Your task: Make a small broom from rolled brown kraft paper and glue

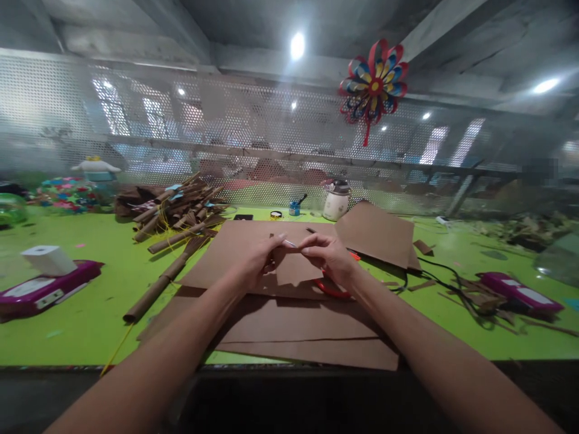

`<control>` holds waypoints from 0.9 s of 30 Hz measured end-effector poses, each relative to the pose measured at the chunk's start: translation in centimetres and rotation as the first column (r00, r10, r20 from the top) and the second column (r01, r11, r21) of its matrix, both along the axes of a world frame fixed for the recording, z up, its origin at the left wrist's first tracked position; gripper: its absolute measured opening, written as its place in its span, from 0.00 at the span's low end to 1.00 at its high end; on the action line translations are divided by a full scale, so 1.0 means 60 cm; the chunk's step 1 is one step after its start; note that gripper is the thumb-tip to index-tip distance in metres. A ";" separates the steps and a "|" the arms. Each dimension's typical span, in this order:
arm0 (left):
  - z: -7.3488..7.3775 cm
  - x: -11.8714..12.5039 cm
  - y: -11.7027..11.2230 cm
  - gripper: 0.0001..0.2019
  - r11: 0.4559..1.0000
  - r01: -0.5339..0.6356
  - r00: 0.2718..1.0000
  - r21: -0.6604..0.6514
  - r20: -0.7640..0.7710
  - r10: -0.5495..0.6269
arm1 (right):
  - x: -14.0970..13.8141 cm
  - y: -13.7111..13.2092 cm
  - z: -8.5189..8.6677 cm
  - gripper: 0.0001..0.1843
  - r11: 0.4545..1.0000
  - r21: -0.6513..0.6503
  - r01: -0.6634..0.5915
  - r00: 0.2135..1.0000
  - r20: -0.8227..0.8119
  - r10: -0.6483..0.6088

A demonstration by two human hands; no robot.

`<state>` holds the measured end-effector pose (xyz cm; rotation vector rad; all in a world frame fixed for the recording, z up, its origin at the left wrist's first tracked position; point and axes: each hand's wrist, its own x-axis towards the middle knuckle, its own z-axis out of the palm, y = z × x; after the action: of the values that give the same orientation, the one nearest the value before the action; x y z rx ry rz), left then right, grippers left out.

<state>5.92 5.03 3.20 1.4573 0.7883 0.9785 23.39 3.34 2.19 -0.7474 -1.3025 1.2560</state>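
Note:
Both my hands meet over a stack of brown paper sheets [289, 325] on a green table [85, 301]. My left hand [260, 259] and my right hand [328, 256] pinch the top edge of a small brown paper piece [294, 268] between them. A thin pale stick [289, 243] shows between my fingertips. Red-handled scissors [332, 290] lie under my right hand, mostly hidden.
Rolled brown paper tubes [174, 211] pile at the back left, one long tube [158, 286] lying nearer. Purple devices sit at the left [40, 289] and right [520, 295]. A white jar [336, 202], black cable [443, 280] and hanging pinwheel [373, 81] are behind.

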 end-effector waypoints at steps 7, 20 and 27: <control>0.004 -0.002 -0.006 0.15 0.995 0.101 0.983 0.021 -0.154 -0.097 | -0.003 -0.006 -0.001 0.08 1.000 -0.018 -0.011 0.999 0.051 0.011; 0.000 -0.003 0.006 0.17 0.975 0.085 0.968 0.207 -0.249 -0.032 | 0.024 0.007 0.008 0.13 1.000 -0.009 0.010 0.997 0.077 -0.009; -0.006 0.005 0.006 0.16 0.950 0.015 0.959 0.313 -0.275 0.075 | 0.010 0.000 0.006 0.13 1.000 0.001 0.008 0.975 0.221 -0.008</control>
<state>6.20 5.39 2.81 1.8966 0.8924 0.9600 24.00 3.31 2.53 -0.9114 -1.4769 1.1918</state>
